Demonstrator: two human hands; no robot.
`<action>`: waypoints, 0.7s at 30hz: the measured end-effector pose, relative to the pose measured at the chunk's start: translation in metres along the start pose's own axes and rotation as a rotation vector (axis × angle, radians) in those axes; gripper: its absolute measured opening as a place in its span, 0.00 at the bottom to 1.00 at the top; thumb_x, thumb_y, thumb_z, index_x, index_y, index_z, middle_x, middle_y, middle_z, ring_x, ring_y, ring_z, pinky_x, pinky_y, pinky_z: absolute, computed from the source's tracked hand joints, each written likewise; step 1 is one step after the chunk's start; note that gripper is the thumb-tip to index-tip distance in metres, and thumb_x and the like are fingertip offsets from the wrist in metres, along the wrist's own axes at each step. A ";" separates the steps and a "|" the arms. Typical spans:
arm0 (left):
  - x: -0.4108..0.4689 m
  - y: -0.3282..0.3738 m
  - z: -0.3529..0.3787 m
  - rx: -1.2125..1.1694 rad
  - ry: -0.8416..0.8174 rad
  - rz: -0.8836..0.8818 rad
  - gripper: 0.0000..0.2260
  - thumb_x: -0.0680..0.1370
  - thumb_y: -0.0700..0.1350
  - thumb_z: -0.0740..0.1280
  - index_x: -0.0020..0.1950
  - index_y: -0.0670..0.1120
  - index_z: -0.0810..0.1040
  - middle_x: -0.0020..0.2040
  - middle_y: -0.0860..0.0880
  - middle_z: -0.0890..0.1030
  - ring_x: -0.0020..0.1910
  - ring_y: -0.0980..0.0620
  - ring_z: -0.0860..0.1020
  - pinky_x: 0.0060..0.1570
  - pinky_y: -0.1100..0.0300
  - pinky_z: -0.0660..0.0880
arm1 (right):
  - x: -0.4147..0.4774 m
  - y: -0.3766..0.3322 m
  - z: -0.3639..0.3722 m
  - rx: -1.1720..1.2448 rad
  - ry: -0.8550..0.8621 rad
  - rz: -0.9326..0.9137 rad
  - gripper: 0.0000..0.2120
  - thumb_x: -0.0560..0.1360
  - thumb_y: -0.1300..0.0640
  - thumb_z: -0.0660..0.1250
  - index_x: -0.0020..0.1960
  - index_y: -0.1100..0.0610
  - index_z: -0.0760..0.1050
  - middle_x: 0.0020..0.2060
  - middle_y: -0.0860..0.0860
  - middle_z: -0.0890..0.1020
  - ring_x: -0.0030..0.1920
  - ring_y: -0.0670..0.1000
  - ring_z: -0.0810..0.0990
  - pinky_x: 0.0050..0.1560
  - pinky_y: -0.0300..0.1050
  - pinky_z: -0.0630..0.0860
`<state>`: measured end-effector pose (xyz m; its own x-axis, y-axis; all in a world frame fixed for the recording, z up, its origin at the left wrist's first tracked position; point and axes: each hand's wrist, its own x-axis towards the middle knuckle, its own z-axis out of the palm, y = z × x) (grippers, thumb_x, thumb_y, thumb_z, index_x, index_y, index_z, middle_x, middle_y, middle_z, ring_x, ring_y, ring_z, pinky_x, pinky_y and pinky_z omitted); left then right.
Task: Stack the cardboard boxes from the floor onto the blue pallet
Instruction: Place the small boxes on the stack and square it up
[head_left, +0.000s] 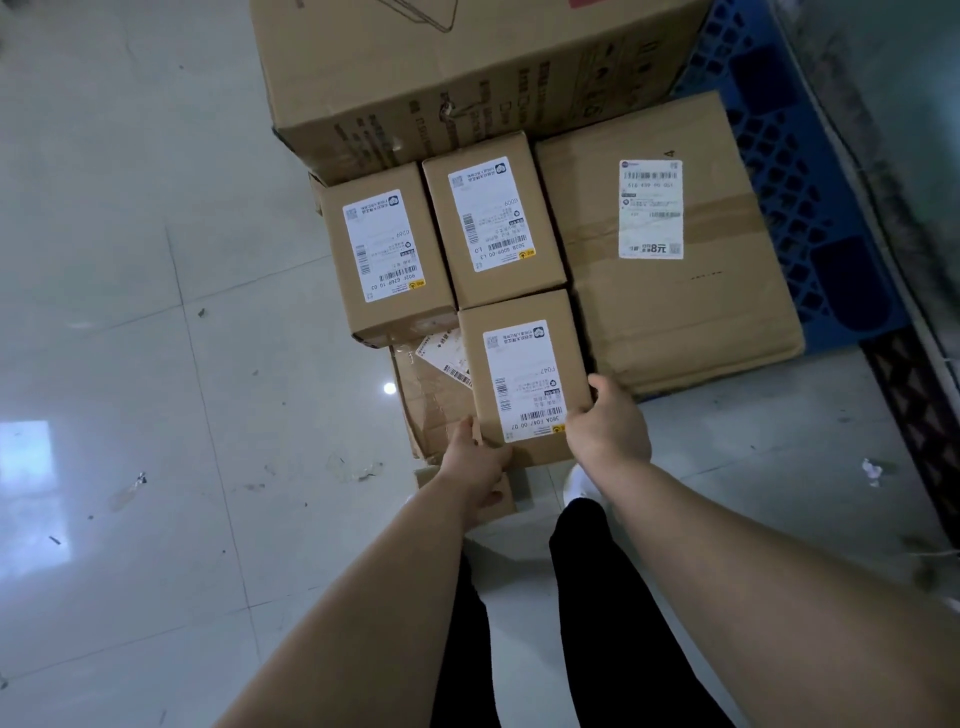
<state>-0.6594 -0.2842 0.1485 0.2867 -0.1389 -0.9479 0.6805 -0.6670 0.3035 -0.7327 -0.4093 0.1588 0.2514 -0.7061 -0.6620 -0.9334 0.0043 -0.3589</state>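
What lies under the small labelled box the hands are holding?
A wider, creased brown cardboard box with a partly covered white label lies beneath the small white-labelled cardboard box; its right part is hidden.
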 end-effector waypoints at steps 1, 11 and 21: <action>-0.002 0.000 -0.005 0.031 0.013 -0.007 0.32 0.78 0.40 0.66 0.77 0.57 0.56 0.62 0.46 0.75 0.57 0.44 0.76 0.52 0.47 0.78 | -0.004 0.001 0.000 0.006 0.029 -0.004 0.23 0.76 0.58 0.60 0.71 0.50 0.67 0.62 0.51 0.76 0.61 0.56 0.75 0.57 0.53 0.75; -0.040 -0.002 -0.088 0.483 0.011 -0.036 0.08 0.80 0.36 0.59 0.55 0.45 0.74 0.56 0.44 0.75 0.54 0.46 0.76 0.51 0.48 0.79 | -0.069 0.014 0.035 0.358 0.318 0.276 0.13 0.76 0.61 0.59 0.58 0.60 0.77 0.58 0.59 0.78 0.56 0.62 0.77 0.50 0.46 0.72; -0.017 -0.065 -0.114 0.765 0.016 -0.029 0.19 0.80 0.39 0.61 0.72 0.44 0.70 0.67 0.43 0.74 0.63 0.42 0.75 0.48 0.51 0.79 | -0.131 0.072 0.121 0.564 0.087 0.426 0.15 0.77 0.64 0.58 0.57 0.54 0.80 0.61 0.53 0.79 0.59 0.56 0.78 0.55 0.38 0.71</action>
<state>-0.6314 -0.1551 0.1561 0.2893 -0.1069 -0.9513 0.0326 -0.9921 0.1214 -0.8016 -0.2306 0.1397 -0.1494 -0.6151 -0.7742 -0.6652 0.6418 -0.3816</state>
